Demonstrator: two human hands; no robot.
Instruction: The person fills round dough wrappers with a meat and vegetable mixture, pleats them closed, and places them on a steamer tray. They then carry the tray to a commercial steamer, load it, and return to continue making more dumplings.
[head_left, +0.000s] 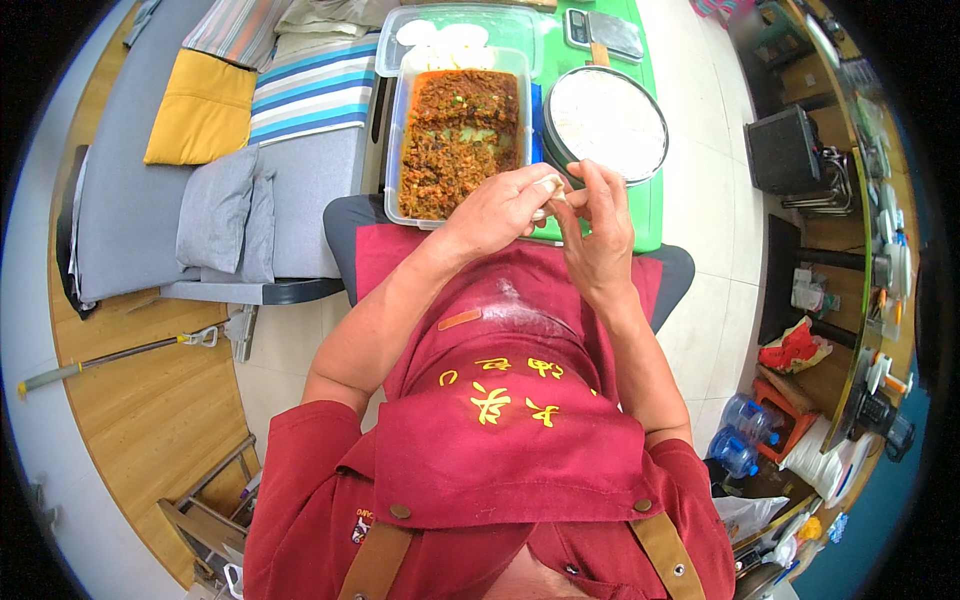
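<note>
My left hand (504, 206) grips a small piece of pale dough (553, 185), its fingers and thumb bent around it. My right hand (598, 217) touches the dough's right side with thumb and fingertips, its other fingers raised. Just beyond my left hand is a clear plastic container (392, 169) of reddish-brown chopped filling (442, 169). Beyond my right hand, a round steamer (550, 142) with a white lining (606, 120) stands on the green table. Several pale dough rounds (463, 35) lie behind the filling, on a clear plastic lid (517, 34).
A digital kitchen scale (615, 36) sits at the green table's (645, 217) far right. A grey sofa (307, 169) with cushions adjoins on the left. Shelving (862, 225) with mixed goods lines the right, with large water bottles (735, 450) low down.
</note>
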